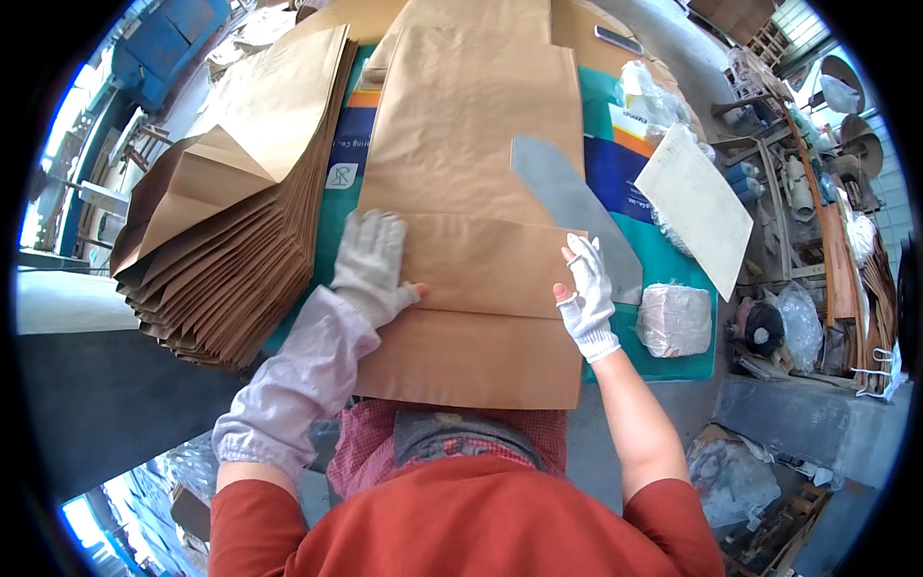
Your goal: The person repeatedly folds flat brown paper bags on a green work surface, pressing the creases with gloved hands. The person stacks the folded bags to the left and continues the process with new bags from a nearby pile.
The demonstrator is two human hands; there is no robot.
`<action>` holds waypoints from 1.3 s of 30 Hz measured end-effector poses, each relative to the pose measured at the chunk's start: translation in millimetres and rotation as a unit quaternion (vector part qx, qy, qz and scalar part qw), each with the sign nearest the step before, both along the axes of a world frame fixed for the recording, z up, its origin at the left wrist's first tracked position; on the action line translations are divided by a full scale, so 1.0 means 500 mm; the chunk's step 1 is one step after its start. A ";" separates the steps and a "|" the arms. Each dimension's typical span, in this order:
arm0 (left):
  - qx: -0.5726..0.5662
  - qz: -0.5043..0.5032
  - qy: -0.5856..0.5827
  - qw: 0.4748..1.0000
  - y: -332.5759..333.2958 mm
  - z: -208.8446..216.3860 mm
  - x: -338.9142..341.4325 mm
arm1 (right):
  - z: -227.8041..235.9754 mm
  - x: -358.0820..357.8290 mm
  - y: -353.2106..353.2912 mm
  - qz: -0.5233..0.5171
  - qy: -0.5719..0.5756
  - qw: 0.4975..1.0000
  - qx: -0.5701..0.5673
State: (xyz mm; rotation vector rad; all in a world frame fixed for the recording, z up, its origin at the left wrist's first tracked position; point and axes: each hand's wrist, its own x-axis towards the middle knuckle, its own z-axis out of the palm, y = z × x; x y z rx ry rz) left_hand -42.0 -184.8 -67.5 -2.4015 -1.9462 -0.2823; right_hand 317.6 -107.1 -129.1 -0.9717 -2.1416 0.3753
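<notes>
A large brown paper sheet or sack point(471, 125) lies lengthwise in front of me, its near part folded into a flap with a crease point(490, 313) across it. My left hand point(373, 260), in a white knit glove, rests flat on the paper's left edge, fingers stretched forward and thumb out to the side. At the right edge is my right hand point(588, 293), gloved with thumb and a fingertip bare. Its fingers are apart and nothing shows between them. Just beyond that hand, a flat grey plate with angled corners point(577, 207) lies partly over the paper.
A thick fanned stack of brown paper sacks point(240, 260) stands to the left. On the right lie a white board point(697, 207), a plastic-wrapped block point(676, 320) and crumpled clear plastic point(649, 96). A phone point(618, 39) is at the far side. Cluttered shelving point(817, 212) stands farther right.
</notes>
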 end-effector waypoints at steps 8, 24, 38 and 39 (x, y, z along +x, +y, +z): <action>-0.139 0.050 -0.127 0.981 0.084 0.175 0.044 | 0.105 0.012 -0.100 -0.027 -0.060 0.996 0.060; -0.056 -0.026 -0.097 0.993 0.017 0.209 0.056 | 0.257 -0.205 -0.156 0.047 -0.050 0.984 0.165; -0.148 0.031 0.215 0.965 -0.142 0.003 0.153 | -0.019 0.055 -0.167 0.010 0.403 0.847 -0.347; -0.105 -0.003 0.122 0.987 -0.206 -0.005 0.146 | -0.023 0.049 -0.167 -0.006 0.392 0.859 -0.329</action>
